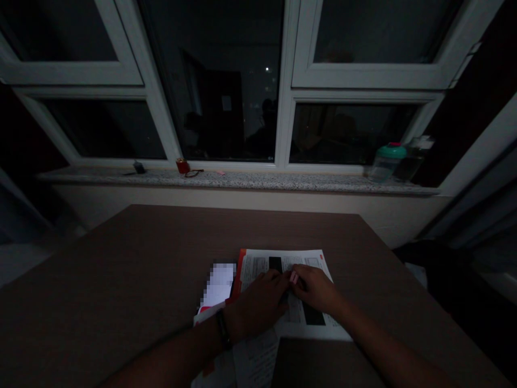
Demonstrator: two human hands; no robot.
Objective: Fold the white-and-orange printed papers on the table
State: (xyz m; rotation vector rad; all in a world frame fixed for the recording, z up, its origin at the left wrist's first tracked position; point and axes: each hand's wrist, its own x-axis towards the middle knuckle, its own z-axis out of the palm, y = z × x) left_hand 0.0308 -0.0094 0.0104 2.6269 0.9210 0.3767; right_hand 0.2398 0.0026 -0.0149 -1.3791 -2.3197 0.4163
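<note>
My left hand (258, 304), with a dark band on its wrist, lies flat across a printed paper sheet (311, 260) on the brown table (161, 253). Its fingertips reach a black strip (275, 264), and my hands hide the strip's middle. My right hand (313, 288) sits beside the left, pinching a small pink piece (294, 277), perhaps a sticky tab. More papers (254, 361) lie under my left forearm. A bright, pixelated rectangular object (218, 285) lies left of the sheet.
Beyond the table runs a speckled stone window sill (242, 180). It holds a red cup (182, 166), eyeglasses (194, 173), a small dark object (139, 168), and a green-lidded clear bottle (388, 163). White-framed dark windows rise behind it.
</note>
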